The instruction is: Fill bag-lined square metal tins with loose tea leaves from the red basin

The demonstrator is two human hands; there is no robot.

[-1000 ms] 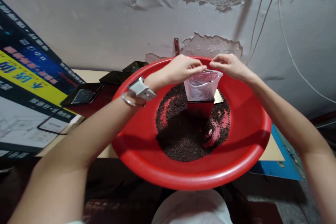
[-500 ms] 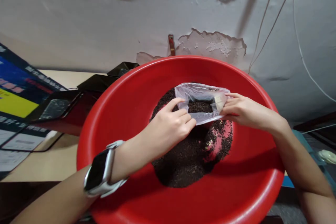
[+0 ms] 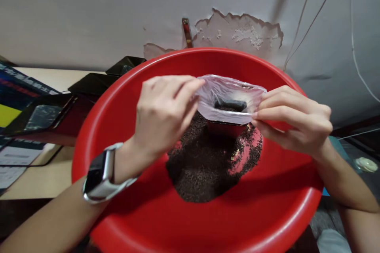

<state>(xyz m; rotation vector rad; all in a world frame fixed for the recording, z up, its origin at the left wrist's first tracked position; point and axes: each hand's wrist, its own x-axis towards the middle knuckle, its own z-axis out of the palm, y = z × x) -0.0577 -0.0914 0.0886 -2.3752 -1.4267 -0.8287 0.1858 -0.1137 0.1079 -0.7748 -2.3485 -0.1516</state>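
Note:
A clear plastic bag stands open-mouthed inside a dark box, with dark loose tea-like bits visible down in it. My left hand, with a watch on the wrist, pinches the left edge of the bag's mouth. On the right edge, my right hand grips the film between thumb and fingers. Beneath them, a heap of dark shredded leaf-like material covers the bottom of a large red basin. The box's lower part is in shadow and hard to make out.
Several dark boxes with clear-lined openings, one of them a nearer box, stand on a pale table at left. A printed blue and yellow package lies beside them. Behind the basin is a peeling wall with hanging cords.
Both hands have risen, pulling the bag's mouth up and stretching it taller above the box. The box's front now shows below the film. The view has shifted slightly.

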